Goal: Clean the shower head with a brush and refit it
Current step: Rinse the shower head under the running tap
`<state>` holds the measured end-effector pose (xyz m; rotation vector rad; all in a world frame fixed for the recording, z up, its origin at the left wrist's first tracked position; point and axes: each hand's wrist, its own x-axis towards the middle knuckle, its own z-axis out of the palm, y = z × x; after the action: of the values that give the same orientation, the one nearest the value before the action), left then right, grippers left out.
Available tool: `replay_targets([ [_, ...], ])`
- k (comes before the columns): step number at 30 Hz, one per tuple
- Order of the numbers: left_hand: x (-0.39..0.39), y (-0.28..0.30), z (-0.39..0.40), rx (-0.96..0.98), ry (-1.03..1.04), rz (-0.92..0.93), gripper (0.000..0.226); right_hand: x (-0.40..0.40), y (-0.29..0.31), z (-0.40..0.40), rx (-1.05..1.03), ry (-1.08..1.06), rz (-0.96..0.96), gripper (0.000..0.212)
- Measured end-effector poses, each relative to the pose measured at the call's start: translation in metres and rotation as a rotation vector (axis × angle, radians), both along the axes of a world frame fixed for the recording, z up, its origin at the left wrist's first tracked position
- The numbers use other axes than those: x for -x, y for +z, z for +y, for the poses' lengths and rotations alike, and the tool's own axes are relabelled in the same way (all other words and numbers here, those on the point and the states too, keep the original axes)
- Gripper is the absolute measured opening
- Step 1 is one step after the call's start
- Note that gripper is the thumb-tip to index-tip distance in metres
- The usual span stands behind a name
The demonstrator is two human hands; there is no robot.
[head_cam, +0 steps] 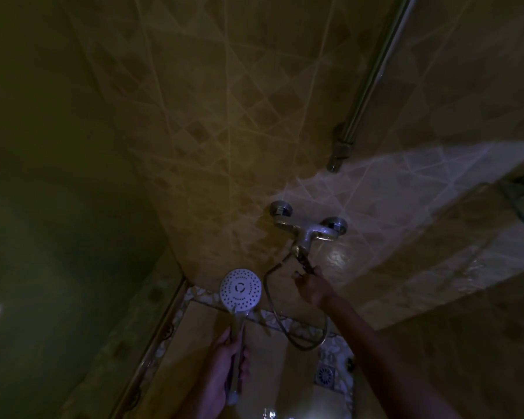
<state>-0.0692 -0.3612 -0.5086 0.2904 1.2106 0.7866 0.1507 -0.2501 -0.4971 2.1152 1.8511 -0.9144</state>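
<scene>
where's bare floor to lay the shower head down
Bare tan floor tile lies between the left hand gripping the round white shower head and the square floor drain. It's crowded by the looped metal hose beneath the right hand.

Both hands show in the lower middle of the dim frame. The left hand (229, 365) comes up from the bottom edge, its fingers curled round the handle of the shower head (240, 289), thumb side toward the right, holding it upright with the face turned to the camera. The right forearm runs from the lower right corner diagonally up and left, bare, nearly straight. The right hand (310, 285) sits higher, just right of centre, its fingers bunched at the lever of the mixer tap (307, 229); whether they pinch it is too dark to tell.
</scene>
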Motion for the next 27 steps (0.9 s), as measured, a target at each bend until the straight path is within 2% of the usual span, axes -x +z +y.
replay_targets([
  [5,0.013,-0.005,0.001,-0.003,-0.056,0.018,0.01,0.006,0.005,-0.005,0.017,0.059,-0.056,0.04],
  [10,0.023,-0.011,0.003,0.011,-0.082,0.01,0.006,0.016,0.016,-0.027,-0.074,-0.12,-0.014,0.038],
  [14,0.025,-0.013,0.006,-0.012,-0.126,0.032,0.013,0.023,0.015,-0.051,-0.167,-0.098,-0.004,0.034],
  [19,0.022,-0.022,0.012,-0.06,-0.191,0.079,0.014,0.04,0.003,-0.07,-0.22,-0.224,0.096,0.031],
  [23,0.021,-0.029,0.019,-0.083,-0.239,0.099,0.012,0.059,0.003,-0.074,-0.197,-0.258,0.162,0.02],
  [27,0.019,-0.038,0.031,-0.105,-0.253,0.122,0.012,0.077,0.003,-0.072,-0.167,-0.24,0.195,0.021],
])
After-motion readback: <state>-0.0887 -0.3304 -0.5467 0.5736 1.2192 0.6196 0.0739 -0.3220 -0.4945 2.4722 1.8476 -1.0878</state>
